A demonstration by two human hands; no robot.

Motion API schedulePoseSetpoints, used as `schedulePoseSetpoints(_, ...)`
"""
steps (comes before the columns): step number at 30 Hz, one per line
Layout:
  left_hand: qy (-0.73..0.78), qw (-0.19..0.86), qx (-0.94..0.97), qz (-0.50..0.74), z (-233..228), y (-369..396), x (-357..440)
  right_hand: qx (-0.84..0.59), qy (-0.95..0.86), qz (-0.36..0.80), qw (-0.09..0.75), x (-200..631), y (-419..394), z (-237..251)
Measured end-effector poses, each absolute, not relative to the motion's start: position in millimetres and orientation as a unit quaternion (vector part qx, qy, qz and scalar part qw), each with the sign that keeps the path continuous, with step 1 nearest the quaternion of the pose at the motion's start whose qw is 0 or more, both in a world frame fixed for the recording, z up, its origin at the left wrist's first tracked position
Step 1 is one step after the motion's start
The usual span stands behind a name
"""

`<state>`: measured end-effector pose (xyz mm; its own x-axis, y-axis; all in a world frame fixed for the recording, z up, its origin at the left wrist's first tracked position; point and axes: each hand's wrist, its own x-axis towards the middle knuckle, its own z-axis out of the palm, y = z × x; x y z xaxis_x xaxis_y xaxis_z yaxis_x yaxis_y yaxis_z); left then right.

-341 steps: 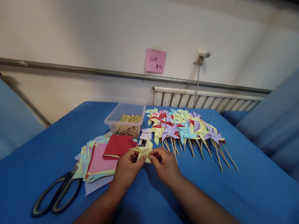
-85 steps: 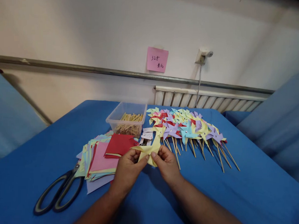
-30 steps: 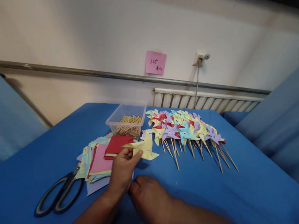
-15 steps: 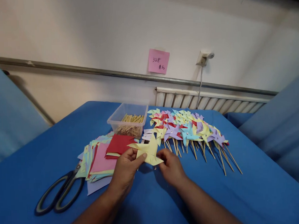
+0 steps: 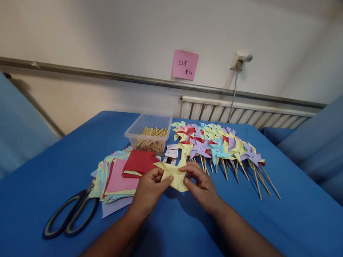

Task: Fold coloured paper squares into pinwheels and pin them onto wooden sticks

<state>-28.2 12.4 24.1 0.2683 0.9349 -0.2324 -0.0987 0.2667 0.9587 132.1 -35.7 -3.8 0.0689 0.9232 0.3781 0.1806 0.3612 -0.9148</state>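
A yellow paper pinwheel (image 5: 175, 177), without a stick that I can see, is held up above the blue table cover. My left hand (image 5: 151, 188) pinches its left side, thumb on the near face. On the right side, the thumb and fingers of my right hand (image 5: 201, 186) close on one of its blades. Left of my hands lies a pile of coloured paper squares (image 5: 121, 178), with red ones (image 5: 140, 161) on top at the right. Large dark-handled scissors (image 5: 70, 216) rest beside the pile, their blades under the paper.
A clear plastic tub (image 5: 132, 132) of short wooden sticks (image 5: 150, 139) stands behind the paper. Small white boxes (image 5: 171, 151) lie beside it. Several finished pinwheels on sticks (image 5: 218, 151) spread across the right. Behind the blue-covered table (image 5: 221, 225) are a radiator (image 5: 210, 111) and a wall.
My right hand has moved from beside the pinwheel's right edge onto its blade, with fingers and thumb now gripping it. The left hand keeps its hold. The view has shifted slightly.
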Motion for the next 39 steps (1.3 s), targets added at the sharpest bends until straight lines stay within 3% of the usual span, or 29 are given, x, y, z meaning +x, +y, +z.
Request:
schedulePoseSetpoints(12, 0.43, 0.676, 0.46, 0.384, 23.3, 9.8, -26.7, -0.393, -0.423, 0.532, 0.62, 131.6, -26.4, -19.5)
schedulePoseSetpoints(39, 0.447, 0.648, 0.498, 0.365, 18.2, 11.1, -24.7, -0.491, -0.452, 0.469, 0.579, 120.5, -28.9, -15.1)
